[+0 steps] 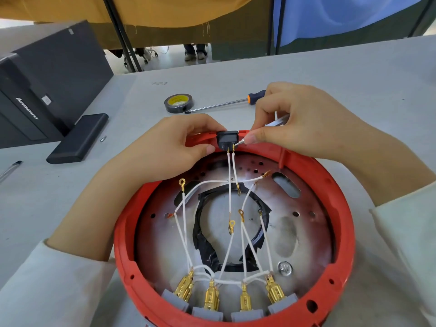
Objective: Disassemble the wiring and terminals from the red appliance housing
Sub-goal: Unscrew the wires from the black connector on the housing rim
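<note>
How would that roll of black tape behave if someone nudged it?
The tape lies flat on the table, so a nudge would probably slide it, not roll it. It looks small and hollow, so likely light. Stood on edge, it could roll away.

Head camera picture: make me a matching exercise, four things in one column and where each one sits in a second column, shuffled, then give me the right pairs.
Things:
1. black switch
2. roll of black tape
3. orange-handled screwdriver
4. gold spade terminals

Places:
A. lying on the table beyond the right hand
B. along the near rim of the red housing, plugged into grey blocks
C. at the far rim of the housing, between the left hand and a thin tool tip
D. flat on the table, beside the screwdriver's tip

Pairs: 1-C, 2-D, 3-A, 4-B
</note>
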Available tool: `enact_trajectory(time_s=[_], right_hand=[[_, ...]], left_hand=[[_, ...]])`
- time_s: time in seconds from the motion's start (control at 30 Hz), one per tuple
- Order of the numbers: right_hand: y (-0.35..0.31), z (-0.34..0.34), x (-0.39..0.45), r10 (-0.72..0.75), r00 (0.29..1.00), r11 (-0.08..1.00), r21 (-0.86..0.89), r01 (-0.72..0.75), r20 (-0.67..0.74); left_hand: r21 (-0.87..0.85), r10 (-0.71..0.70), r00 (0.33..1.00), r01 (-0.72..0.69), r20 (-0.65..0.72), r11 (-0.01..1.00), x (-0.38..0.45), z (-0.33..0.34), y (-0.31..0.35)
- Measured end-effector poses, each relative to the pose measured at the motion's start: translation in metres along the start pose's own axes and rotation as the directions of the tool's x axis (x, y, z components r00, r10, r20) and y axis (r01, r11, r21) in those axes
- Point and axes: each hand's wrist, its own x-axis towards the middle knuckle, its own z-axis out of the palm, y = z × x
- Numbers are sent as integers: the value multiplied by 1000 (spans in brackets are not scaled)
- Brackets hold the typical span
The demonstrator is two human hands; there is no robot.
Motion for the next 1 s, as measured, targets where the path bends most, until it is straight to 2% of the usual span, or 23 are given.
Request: enact_trajectory(time_s=[0.67,0.77,0.83,1.0], right_hand=[[6,-1,6,-42,999,998,49,42,7],[-2,7,7,-66,995,991,119,56,73],[-8,12,6,-99,990,991,95,89,101],[6,-2,0,-12,997,991,132,22,-77]], left_hand=[[19,16,1000,-16,0,1000,1,0,1],[25,11,1000,-11,-10,1000,2,0,1],[30,12,1000,-11,-16,999,2,0,0],[-26,16,1000,-16,5,1000,0,0,-2]])
